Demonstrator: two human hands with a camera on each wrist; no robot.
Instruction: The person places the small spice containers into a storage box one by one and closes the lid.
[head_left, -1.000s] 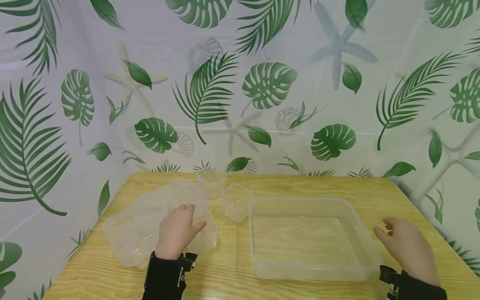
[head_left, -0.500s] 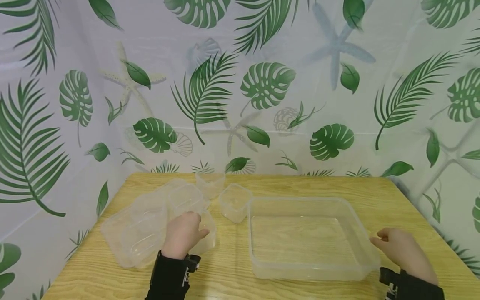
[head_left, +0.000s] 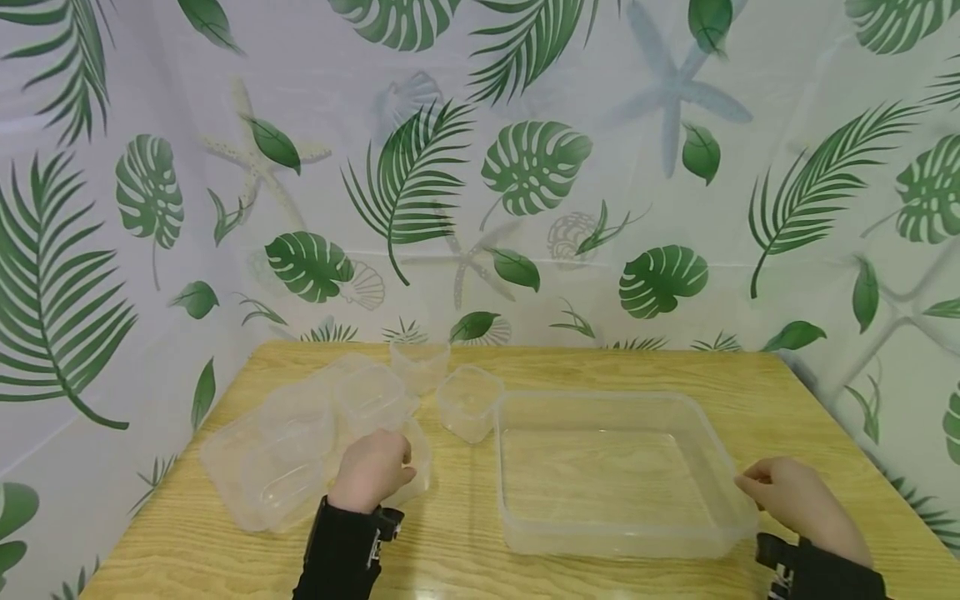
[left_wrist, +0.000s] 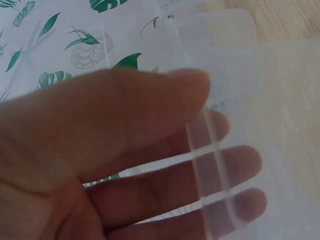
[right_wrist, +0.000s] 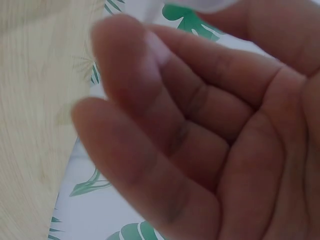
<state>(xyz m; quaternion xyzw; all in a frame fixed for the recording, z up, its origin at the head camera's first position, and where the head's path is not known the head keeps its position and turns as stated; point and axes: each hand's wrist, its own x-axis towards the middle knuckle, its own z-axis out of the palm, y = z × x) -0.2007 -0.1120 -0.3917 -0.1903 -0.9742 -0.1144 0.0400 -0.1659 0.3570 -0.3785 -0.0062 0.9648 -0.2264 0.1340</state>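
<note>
Left hand point(head_left: 372, 472) around small container point(head_left: 411, 461), table edge point(head_left: 450, 575) near.

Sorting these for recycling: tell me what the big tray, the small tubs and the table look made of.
Big tray: seemingly clear, slightly frosted plastic; the wood grain shows through its base. Small tubs: the same translucent plastic, by the look. Table: light wood or wood-look laminate with a smooth, faintly glossy finish; which one is unclear.

Left hand point(head_left: 372, 472) grips small clear container point(head_left: 408, 463); right hand point(head_left: 795, 500) touches large tray point(head_left: 615, 546).
</note>
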